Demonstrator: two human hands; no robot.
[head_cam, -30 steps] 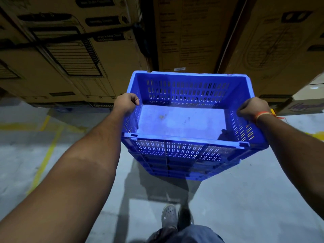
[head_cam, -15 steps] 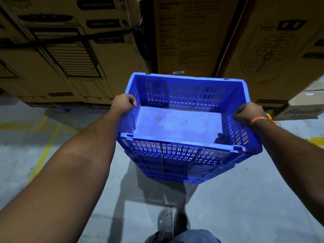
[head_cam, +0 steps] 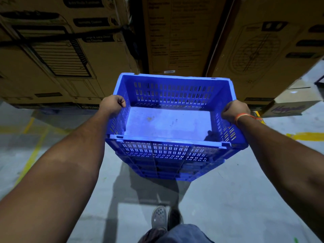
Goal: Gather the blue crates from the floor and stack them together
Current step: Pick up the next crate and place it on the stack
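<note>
Concrete floor with yellow lines; tall cardboard boxes stand behind the crate. The empty blue crate sits atop a stack of blue crates, in front of the boxes. The left hand and right hand curl their fingers over the crate's opposite side rims. The slotted plastic looks stiff and light; the rims seem the natural hold.

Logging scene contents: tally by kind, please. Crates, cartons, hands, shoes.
Blue crates: at least 2, the top crate nested on crates below; exact number of lower ones unclear
Big brown cartons: 3
Small carton: 1
Hands: 2, left hand, right hand
Grey clog: 1
Total: at least 9
</note>
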